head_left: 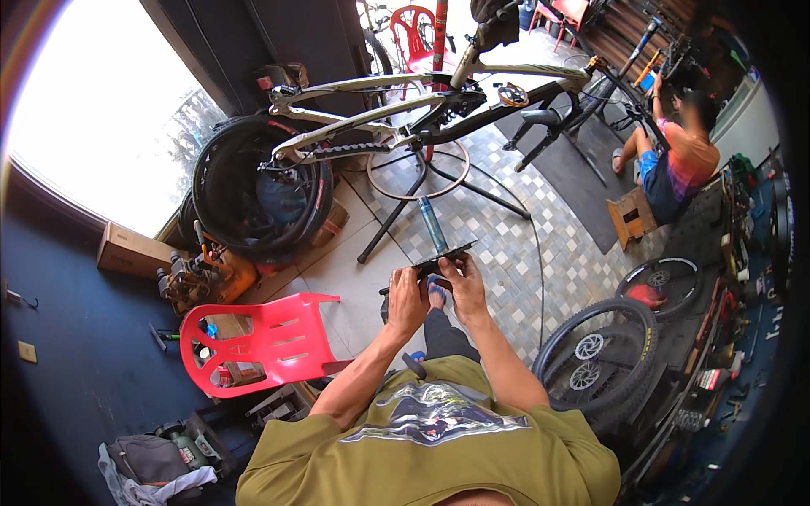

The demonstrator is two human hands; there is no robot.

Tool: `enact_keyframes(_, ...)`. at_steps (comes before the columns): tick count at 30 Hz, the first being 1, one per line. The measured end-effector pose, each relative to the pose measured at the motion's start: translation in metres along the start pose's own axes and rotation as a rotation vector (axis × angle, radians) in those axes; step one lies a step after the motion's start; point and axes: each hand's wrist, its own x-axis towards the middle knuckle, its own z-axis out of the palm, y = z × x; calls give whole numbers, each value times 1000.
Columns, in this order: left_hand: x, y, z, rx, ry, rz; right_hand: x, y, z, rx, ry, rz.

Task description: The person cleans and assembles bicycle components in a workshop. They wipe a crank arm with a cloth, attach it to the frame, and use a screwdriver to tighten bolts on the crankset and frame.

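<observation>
In front of my chest, both hands hold a dark bicycle part that looks like a crankset. Its thin, dark plate [460, 250] is seen nearly edge-on, and a blue-green shaft [432, 223] points away from me. My left hand [407, 302] is closed round the part's left side; a black piece shows beside that wrist. On the right edge, my right hand [465, 288] pinches it with bent fingers. Beyond my hands, a bicycle frame [371, 131] with a white-and-black finish hangs on a repair stand [429, 152].
A red plastic chair [283, 341] stands left, near an orange compressor [228, 274] and stacked tyres [312, 202]. Wheels [553, 354] lie at right by a tool-lined wall. A person [688, 152] sits on a low stool [633, 218] at far right. A dark cable [542, 278] crosses the tiled floor.
</observation>
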Motion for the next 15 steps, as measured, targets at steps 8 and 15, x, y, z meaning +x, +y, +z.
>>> enact_keyframes(8, 84, -68, 66, 172, -284, 29, 150, 39, -22, 87, 95, 40)
enact_keyframes(15, 204, -109, 30, 413, -705, -149, 277, 86, -62, -528, 219, -93)
